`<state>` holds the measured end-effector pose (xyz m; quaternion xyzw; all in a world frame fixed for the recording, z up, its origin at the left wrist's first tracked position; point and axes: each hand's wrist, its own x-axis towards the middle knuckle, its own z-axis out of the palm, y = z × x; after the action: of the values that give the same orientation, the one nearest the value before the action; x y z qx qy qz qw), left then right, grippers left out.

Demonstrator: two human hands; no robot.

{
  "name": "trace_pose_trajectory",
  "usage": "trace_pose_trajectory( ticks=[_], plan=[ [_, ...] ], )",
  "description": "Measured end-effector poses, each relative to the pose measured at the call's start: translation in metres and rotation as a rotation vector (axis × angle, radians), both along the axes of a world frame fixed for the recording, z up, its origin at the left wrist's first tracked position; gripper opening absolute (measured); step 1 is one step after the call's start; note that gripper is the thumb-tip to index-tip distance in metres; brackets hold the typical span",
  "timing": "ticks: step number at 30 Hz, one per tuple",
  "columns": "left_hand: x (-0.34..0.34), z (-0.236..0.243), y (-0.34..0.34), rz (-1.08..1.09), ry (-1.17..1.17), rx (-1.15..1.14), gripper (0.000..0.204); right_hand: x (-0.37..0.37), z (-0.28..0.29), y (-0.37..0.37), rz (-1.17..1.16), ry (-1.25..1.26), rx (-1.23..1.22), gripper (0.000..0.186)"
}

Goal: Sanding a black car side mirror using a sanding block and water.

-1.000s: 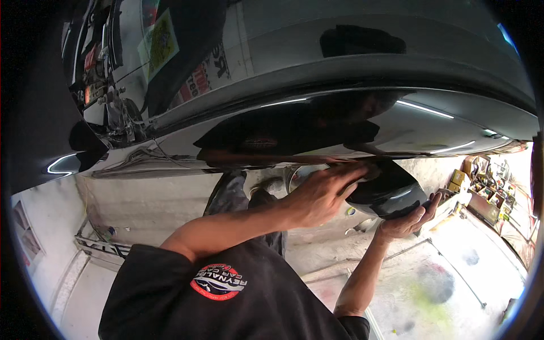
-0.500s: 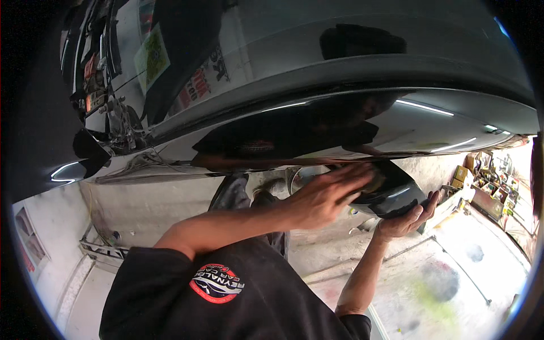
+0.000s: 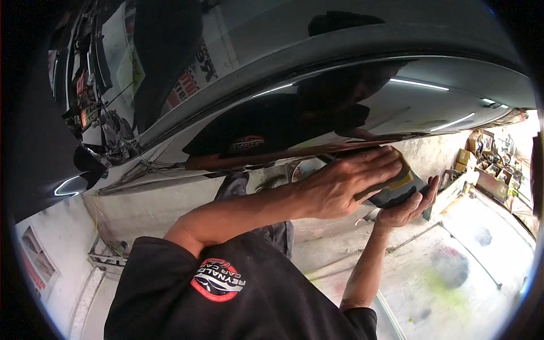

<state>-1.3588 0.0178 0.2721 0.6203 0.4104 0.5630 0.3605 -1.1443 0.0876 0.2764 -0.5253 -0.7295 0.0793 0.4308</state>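
My left hand lies with fingers together on a pad with a yellowish face, pressed against a curved, glossy black car part, which looks like a mirror housing. My right hand grips that part from below at its right end, fingers curled up round its edge. The part sits just under the glossy black car body, whose surface reflects my shirt and strip lights. Whether the part is attached there I cannot tell.
A painted concrete floor with coloured spray stains spreads at lower right. Boxes and clutter stand at the right. A white wall and a metal frame are at lower left. Dark car fittings show at upper left.
My left hand has slid right and up over the black part, and the pad's yellowish face now shows. Both hands and the part sit higher in the picture, with the view slightly shifted.
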Motion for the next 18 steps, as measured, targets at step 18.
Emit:
trace_pose_trajectory(
  ticks=[18],
  plan=[
    [0.004, 0.014, -0.036, 0.032, 0.081, -0.084, 0.059, 0.018, 0.009, 0.005, -0.039, -0.003, -0.04, 0.066]
  ],
)
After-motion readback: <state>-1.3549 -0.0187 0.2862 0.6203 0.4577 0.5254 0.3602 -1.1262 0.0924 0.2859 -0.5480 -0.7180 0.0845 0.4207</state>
